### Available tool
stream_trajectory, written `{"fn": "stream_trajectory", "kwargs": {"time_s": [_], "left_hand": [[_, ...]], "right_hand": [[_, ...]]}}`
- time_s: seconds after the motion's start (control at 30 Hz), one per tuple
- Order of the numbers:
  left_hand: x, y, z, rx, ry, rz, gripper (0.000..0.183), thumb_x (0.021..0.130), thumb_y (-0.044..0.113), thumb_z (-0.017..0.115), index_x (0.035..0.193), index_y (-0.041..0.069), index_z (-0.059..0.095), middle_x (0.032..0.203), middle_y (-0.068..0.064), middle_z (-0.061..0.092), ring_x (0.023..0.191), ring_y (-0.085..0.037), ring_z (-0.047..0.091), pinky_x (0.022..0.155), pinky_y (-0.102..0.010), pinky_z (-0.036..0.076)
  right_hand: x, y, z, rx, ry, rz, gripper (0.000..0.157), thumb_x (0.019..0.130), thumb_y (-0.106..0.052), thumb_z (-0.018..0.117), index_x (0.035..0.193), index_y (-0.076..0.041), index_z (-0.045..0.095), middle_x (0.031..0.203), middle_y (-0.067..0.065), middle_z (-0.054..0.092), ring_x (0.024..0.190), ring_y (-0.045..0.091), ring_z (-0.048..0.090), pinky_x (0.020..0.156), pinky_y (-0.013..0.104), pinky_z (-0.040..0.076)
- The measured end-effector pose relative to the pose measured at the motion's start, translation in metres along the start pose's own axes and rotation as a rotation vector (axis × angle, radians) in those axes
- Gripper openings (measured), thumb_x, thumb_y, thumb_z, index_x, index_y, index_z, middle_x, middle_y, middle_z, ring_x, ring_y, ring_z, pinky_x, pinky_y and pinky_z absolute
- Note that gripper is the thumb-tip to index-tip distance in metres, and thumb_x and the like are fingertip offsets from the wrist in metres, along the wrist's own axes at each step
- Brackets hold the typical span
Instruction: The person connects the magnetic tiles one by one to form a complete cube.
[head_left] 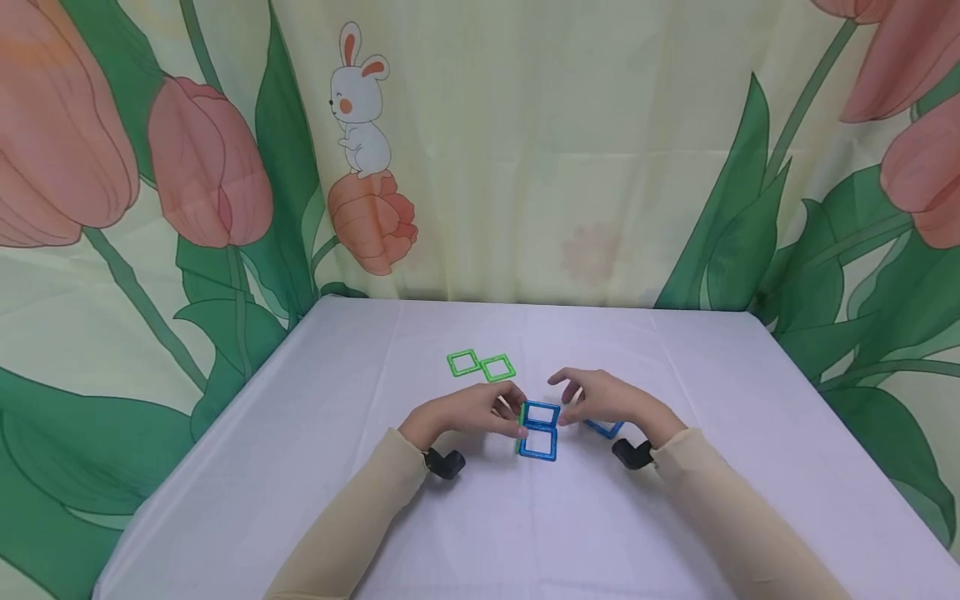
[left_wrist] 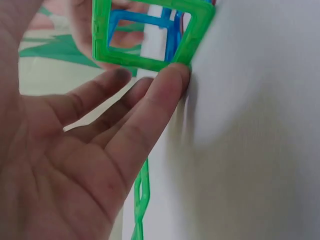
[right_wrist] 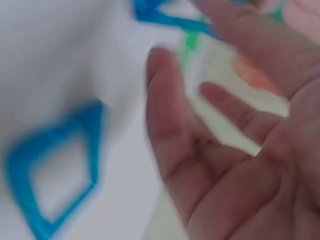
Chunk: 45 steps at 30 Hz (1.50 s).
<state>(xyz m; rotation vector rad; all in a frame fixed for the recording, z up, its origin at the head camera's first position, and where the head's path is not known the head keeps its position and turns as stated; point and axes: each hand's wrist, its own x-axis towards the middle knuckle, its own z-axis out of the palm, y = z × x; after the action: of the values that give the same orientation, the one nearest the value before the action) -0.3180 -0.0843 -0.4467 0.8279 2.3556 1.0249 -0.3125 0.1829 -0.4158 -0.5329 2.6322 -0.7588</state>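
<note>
Two blue square magnetic tiles [head_left: 540,428] stand edge to edge, joined on their left to a green magnetic tile [left_wrist: 201,37]. My left hand [head_left: 476,408] holds the green tile at its edges, with a fingertip against its lower corner in the left wrist view. My right hand [head_left: 603,394] is at the right of the blue tiles, fingers loosely bent and apart. Its thumb [right_wrist: 255,42] overlaps a blue tile's edge in the right wrist view. Beneath this hand a loose blue square tile [right_wrist: 22,175] lies on the table, partly hidden in the head view.
Farther back lie two green square tiles [head_left: 480,367], touching at a corner. A white cloth covers the table [head_left: 300,467]. Behind its far edge hangs a curtain [head_left: 525,150] printed with tulips and a rabbit.
</note>
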Motion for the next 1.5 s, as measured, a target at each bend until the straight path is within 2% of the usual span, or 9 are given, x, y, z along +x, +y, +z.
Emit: {"fn": "stream_trajectory", "kwargs": {"time_s": [0.1,0.2,0.37,0.53,0.63,0.8,1.03,1.23,1.5], "left_hand": [[0.003,0.001,0.003,-0.009,0.042,0.0,0.041,0.101,0.048,0.063,0.13,0.019,0.062,0.115,0.006,0.066,0.096,-0.007,0.07,0.093,-0.031,0.054],[0.007,0.002,0.006,-0.025,0.102,0.027,0.034,0.106,0.043,0.055,0.126,0.017,0.065,0.113,0.004,0.067,0.087,-0.012,0.072,0.084,-0.031,0.056],[0.01,0.004,0.009,0.037,0.186,0.055,0.02,0.106,0.029,0.059,0.118,0.017,0.07,0.106,0.005,0.068,0.081,-0.01,0.066,0.069,-0.026,0.055],[0.01,0.007,0.008,0.063,0.193,0.067,0.014,0.103,0.025,0.063,0.111,0.017,0.072,0.095,0.005,0.069,0.077,-0.01,0.065,0.066,-0.025,0.053],[0.007,0.011,0.006,0.077,0.195,0.047,0.011,0.102,0.024,0.065,0.107,0.017,0.071,0.092,0.004,0.068,0.076,-0.01,0.065,0.066,-0.025,0.053],[0.004,0.018,0.004,0.145,0.2,0.009,0.007,0.099,0.023,0.065,0.1,0.017,0.07,0.088,0.004,0.066,0.074,-0.01,0.061,0.066,-0.024,0.05],[0.002,0.022,0.004,0.165,0.189,-0.057,0.008,0.097,0.023,0.065,0.095,0.016,0.067,0.08,0.003,0.066,0.067,-0.01,0.062,0.062,-0.024,0.048],[0.001,0.023,0.004,0.156,0.193,-0.089,0.008,0.097,0.023,0.065,0.093,0.017,0.066,0.079,0.002,0.067,0.066,-0.011,0.064,0.06,-0.026,0.048],[0.001,0.025,0.004,0.121,0.178,-0.111,0.009,0.098,0.023,0.065,0.093,0.017,0.067,0.081,0.001,0.068,0.067,-0.012,0.064,0.062,-0.027,0.049]], "right_hand": [[-0.006,-0.003,-0.013,-0.082,0.077,0.097,0.066,0.087,-0.024,0.084,0.143,-0.007,0.055,0.121,0.018,0.068,0.098,0.027,0.067,0.089,0.048,0.058],[-0.009,-0.003,-0.02,-0.154,0.111,0.178,0.064,0.086,-0.023,0.084,0.14,-0.003,0.056,0.122,0.023,0.067,0.1,0.032,0.067,0.089,0.05,0.058],[-0.013,0.008,-0.017,-0.214,0.056,0.244,0.067,0.082,-0.027,0.087,0.137,-0.001,0.059,0.121,0.022,0.067,0.099,0.03,0.065,0.093,0.054,0.055],[-0.015,0.017,-0.01,-0.217,0.038,0.255,0.059,0.081,-0.027,0.088,0.129,-0.002,0.063,0.112,0.015,0.066,0.094,0.026,0.061,0.09,0.051,0.055],[-0.013,0.018,-0.008,-0.227,0.039,0.24,0.054,0.081,-0.026,0.087,0.125,-0.003,0.065,0.106,0.012,0.066,0.091,0.025,0.06,0.086,0.047,0.054],[-0.01,0.018,-0.007,-0.248,0.039,0.221,0.053,0.08,-0.024,0.087,0.126,-0.006,0.066,0.109,0.013,0.067,0.089,0.025,0.06,0.081,0.044,0.054],[-0.008,0.019,-0.006,-0.276,0.09,0.079,0.053,0.078,-0.016,0.085,0.126,-0.005,0.066,0.114,0.013,0.065,0.095,0.024,0.059,0.087,0.044,0.056],[-0.008,0.018,-0.009,-0.143,0.098,0.015,0.057,0.08,-0.01,0.084,0.133,-0.008,0.062,0.123,0.011,0.065,0.101,0.023,0.064,0.089,0.042,0.058],[-0.004,0.016,-0.007,0.033,0.042,-0.045,0.061,0.08,0.001,0.077,0.136,-0.008,0.056,0.134,0.011,0.061,0.104,0.024,0.07,0.091,0.043,0.059]]}}
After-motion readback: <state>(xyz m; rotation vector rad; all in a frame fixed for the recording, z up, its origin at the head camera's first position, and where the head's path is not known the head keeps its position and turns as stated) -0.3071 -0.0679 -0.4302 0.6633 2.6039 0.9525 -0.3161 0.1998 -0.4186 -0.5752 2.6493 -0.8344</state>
